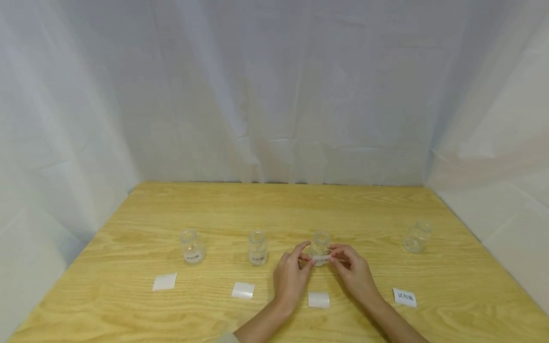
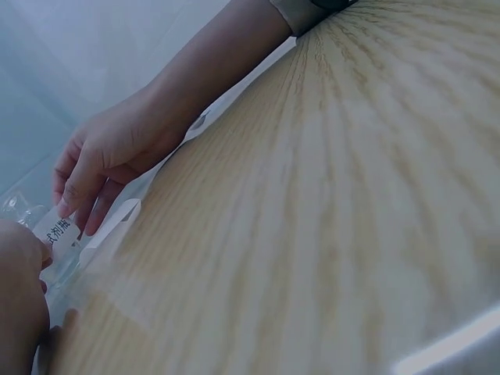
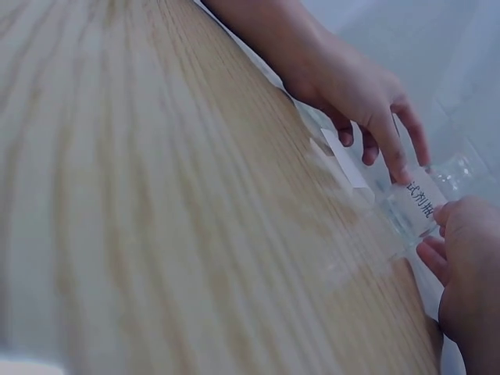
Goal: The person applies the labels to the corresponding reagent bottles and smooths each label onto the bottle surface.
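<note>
Glass, front and centre: a clear, round-mouthed jar [image 1: 320, 238] stands upright on the yellowish wood-grain tabletop [image 1: 274, 209], right between our two hands. Across its lower front sits a white, rectangular label [image 1: 321, 260] with dark printed characters, and we've got both ends of it! Our bare left hand [image 1: 289, 280] pinches one end, our bare right hand [image 1: 355, 274] pinches the other, fingers curled in close around the glass. Whether the label's underside touches all the way along, we can't tell. That jar looks light, stiff and slick, so a lopsided push would probably skid or tip it, and a knock might well chip it. Best hold, we'd say: low on the body, both sides, even pressure. As for the label, it seems thin, bendy and perhaps sticky-backed, easy to crease. Take it by the very edges, lightly, and keep it taut. Just nearer to us lies a white, blank, four-sided slip [image 1: 319, 299], apart from our fingers.
</note>
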Available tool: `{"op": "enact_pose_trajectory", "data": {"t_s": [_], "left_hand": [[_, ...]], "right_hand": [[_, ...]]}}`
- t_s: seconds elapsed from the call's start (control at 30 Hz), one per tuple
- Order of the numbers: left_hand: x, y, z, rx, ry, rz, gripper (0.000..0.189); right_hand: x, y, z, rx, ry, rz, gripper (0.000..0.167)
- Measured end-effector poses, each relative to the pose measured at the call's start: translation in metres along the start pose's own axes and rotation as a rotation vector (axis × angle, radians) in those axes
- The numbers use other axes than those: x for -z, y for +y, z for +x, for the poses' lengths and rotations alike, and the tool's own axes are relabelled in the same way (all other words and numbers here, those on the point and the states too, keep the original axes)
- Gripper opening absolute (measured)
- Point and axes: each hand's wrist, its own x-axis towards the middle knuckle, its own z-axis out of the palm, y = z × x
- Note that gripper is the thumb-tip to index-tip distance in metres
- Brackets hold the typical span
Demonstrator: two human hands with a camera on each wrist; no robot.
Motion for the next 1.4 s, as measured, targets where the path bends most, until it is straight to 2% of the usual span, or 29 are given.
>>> {"op": "enact_pose_trajectory", "data": {"t_s": [0.4, 0.7, 0.97, 1.13, 1.4], "left_hand": [[0.001, 0.0, 0.0, -0.057, 0.03, 0.045, 0.039], [-0.001, -0.001, 0.0, -0.115, 0.084, 0.093, 0.037], [0.0, 0.001, 0.002, -0.109, 0.081, 0.135, 0.036], [-0.001, 0.0, 0.003, -0.144, 0.091, 0.161, 0.037], [-0.001, 0.0, 0.002, -0.162, 0.094, 0.187, 0.037]], "right_hand": [[-0.001, 0.005, 0.002, 0.014, 0.012, 0.026, 0.012], [-0.009, 0.031, 0.0, -0.023, 0.076, 0.045, 0.009], [-0.012, 0.03, 0.0, -0.04, 0.1, -0.013, 0.008], [-0.011, 0.028, -0.001, -0.057, 0.098, -0.031, 0.007], [-0.01, 0.028, -0.001, -0.113, 0.103, 0.086, 0.017]]}}
